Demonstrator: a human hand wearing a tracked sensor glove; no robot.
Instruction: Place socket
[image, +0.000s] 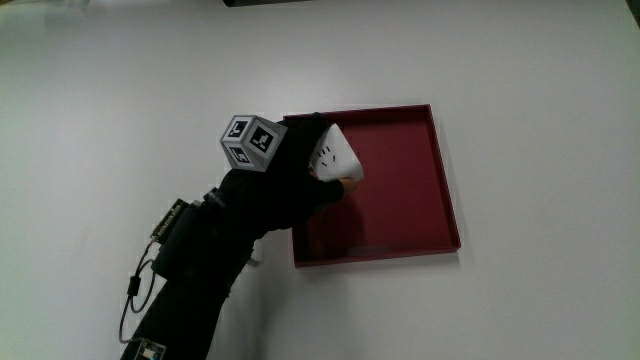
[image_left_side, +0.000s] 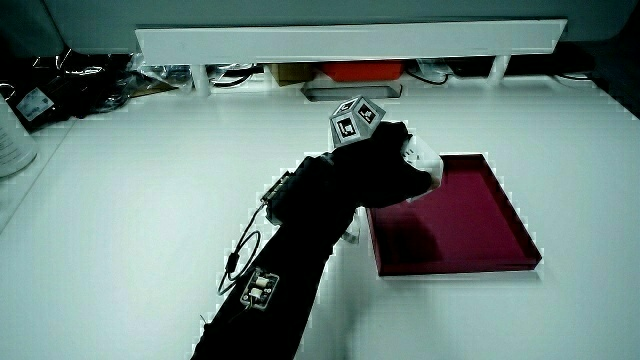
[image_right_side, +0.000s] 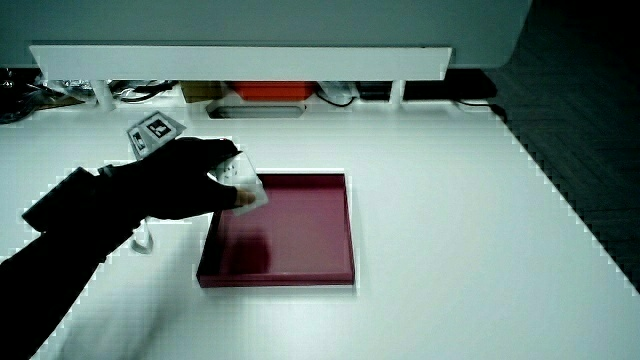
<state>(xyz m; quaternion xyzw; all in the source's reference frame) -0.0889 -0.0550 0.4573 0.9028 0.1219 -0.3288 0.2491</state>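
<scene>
A white socket (image: 335, 157) with small dark slots on its face is gripped by the gloved hand (image: 300, 170). The hand hovers over the corner of a dark red shallow tray (image: 445, 190) on the white table, with its fingers curled around the socket. In both side views the socket (image_left_side: 422, 160) (image_right_side: 243, 181) sits a little above the tray floor (image_left_side: 470, 215) (image_right_side: 300, 225), casting a shadow on it. The patterned cube (image: 250, 142) rides on the back of the hand. The forearm reaches in from the person's edge of the table.
A low white partition (image_left_side: 350, 42) (image_right_side: 240, 60) runs along the table's edge farthest from the person, with an orange box (image_left_side: 360, 70) and cables under it. A black device with a cable (image: 170, 235) is strapped on the forearm. A pale canister (image_left_side: 14, 135) stands at the table's edge.
</scene>
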